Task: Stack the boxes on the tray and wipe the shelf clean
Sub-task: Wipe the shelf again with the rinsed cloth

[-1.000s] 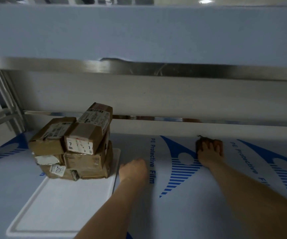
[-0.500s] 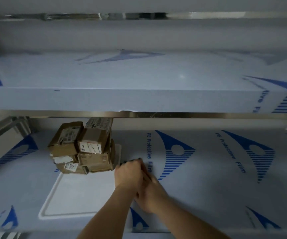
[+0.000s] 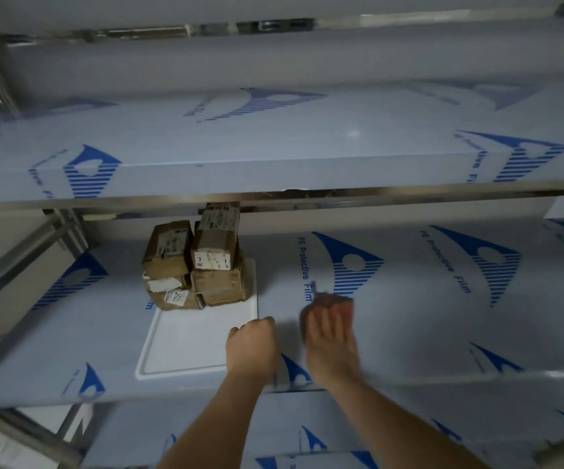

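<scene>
Steel shelving wrapped in glossy blue-printed protective film fills the frame. Centre left, the boxes (image 3: pixel 196 265), scuffed brown cardboard with white labels, sit stacked at the far end of the flat white tray (image 3: pixel 186 343), so stacking looks done. Wiping is what remains: right hand (image 3: pixel 329 336), fingers flat, presses a brownish cloth (image 3: pixel 333 301) on the shelf (image 3: pixel 426 316), blurred. Left hand (image 3: pixel 252 346) rests curled at the tray's right edge; gripping it or not, I cannot tell.
</scene>
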